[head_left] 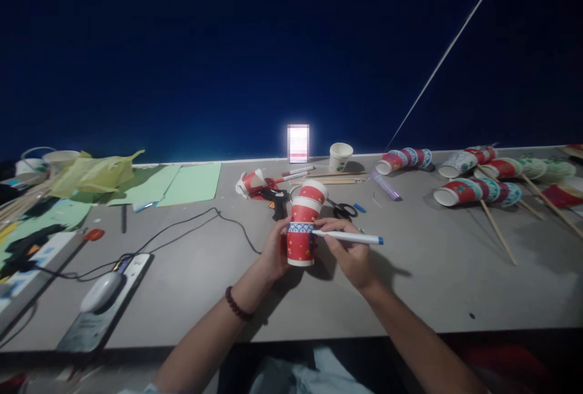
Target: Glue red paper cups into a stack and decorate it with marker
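A stack of red and white paper cups stands upside down on the grey table, leaning slightly to the right at the top. My left hand wraps around the left side of the lowest cup. My right hand pinches a white marker with a blue cap, its tip against the blue band of that cup. A bead bracelet sits on my left wrist.
Black scissors, a glue gun, markers and wooden sticks lie behind the cups. Rows of joined cups on sticks lie at the right. Green paper sheets, a yellow bag and a power strip with cable occupy the left.
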